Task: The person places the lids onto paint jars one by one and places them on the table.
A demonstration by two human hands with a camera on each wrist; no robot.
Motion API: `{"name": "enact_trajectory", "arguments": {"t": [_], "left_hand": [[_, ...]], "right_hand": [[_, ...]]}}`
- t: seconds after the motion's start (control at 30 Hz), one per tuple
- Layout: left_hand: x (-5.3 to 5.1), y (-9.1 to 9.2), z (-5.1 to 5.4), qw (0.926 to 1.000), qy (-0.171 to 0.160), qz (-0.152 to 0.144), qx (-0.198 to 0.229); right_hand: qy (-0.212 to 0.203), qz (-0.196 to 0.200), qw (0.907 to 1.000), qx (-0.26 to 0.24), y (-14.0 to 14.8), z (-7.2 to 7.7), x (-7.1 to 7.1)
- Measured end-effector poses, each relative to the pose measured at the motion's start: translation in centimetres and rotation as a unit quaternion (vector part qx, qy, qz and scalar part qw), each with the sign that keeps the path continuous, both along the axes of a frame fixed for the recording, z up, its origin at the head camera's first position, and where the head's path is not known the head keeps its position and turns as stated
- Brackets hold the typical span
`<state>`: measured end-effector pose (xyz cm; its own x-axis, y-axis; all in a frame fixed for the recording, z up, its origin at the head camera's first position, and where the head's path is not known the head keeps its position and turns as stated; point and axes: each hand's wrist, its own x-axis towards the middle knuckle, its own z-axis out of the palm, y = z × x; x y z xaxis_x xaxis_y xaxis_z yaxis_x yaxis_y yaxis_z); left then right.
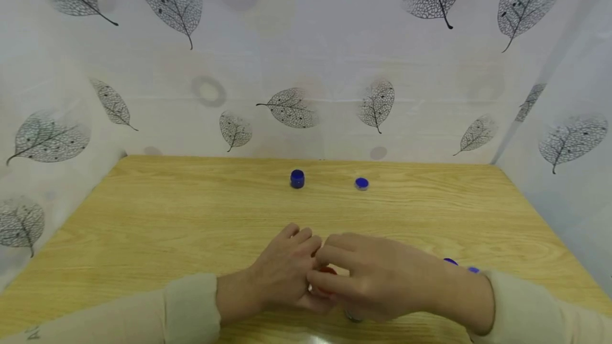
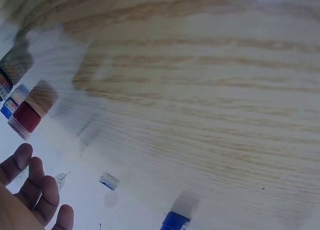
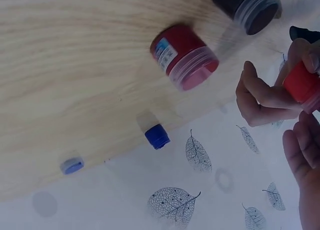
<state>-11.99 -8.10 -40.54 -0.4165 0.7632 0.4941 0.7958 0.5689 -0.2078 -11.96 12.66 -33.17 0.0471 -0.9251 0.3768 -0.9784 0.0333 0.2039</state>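
Note:
Both hands meet over the front of the table around a small red container with a clear end (image 1: 327,274) (image 3: 302,84). My left hand (image 1: 289,269) (image 2: 37,195) grips it from the left, with other fingers bent and spread. My right hand (image 1: 377,275) (image 3: 307,160) pinches it from the right, covering part of it. Standing near them are an open red jar (image 3: 182,52) (image 2: 27,117) and a dark jar with a clear rim (image 3: 245,7). In the head view the right hand mostly hides these jars, leaving one clear edge (image 1: 354,316).
Toward the table's back edge are a blue jar (image 1: 297,179) (image 3: 157,136) and, right of it, a flat blue lid (image 1: 361,183) (image 3: 72,165). Two blue pieces (image 1: 450,261) show beyond the right wrist. A leaf-patterned curtain (image 1: 325,68) surrounds the wooden table (image 1: 191,206).

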Motion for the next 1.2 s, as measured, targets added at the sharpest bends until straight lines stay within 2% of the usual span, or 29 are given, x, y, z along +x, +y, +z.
{"name": "enact_trajectory", "arguments": {"t": [0.13, 0.27, 0.43, 0.5, 0.67, 0.83, 1.03, 1.13, 1.2], "left_hand": [[0.02, 0.01, -0.07, 0.9999, -0.016, -0.002, 0.003], [-0.04, 0.18, -0.22, 0.9996, -0.014, -0.014, 0.019], [-0.08, 0.25, -0.22, 0.9989, -0.031, -0.02, 0.028], [-0.16, 0.27, -0.24, 0.9989, -0.024, -0.025, 0.033], [-0.39, 0.31, -0.37, 0.9978, 0.015, -0.042, 0.049], [-0.4, 0.28, -0.43, 0.9974, 0.008, -0.047, 0.053], [-0.23, 0.28, -0.47, 0.9985, -0.008, -0.033, 0.043], [-0.08, 0.27, -0.46, 0.9989, -0.023, -0.023, 0.034], [0.0, 0.25, -0.41, 0.9995, -0.02, -0.013, 0.022]], "right_hand": [[0.072, 0.008, 0.9973, 0.015, 0.04, -0.11, -0.04], [0.095, 0.008, 0.9948, 0.034, 0.11, -0.19, 0.02], [0.062, 0.018, 0.9978, 0.013, 0.04, -0.43, -0.07], [0.048, 0.024, 0.9985, 0.005, 0.05, -0.47, -0.15], [0.047, 0.031, 0.9984, 0.012, 0.11, -0.3, -0.24], [0.051, 0.033, 0.9981, 0.014, 0.04, -0.16, -0.18], [0.04, 0.021, 0.9989, 0.008, 0.06, -0.18, -0.01], [0.047, 0.004, 0.9988, 0.016, 0.1, -0.2, 0.04], [0.056, -0.009, 0.9981, 0.021, 0.11, -0.23, 0.06]]}}
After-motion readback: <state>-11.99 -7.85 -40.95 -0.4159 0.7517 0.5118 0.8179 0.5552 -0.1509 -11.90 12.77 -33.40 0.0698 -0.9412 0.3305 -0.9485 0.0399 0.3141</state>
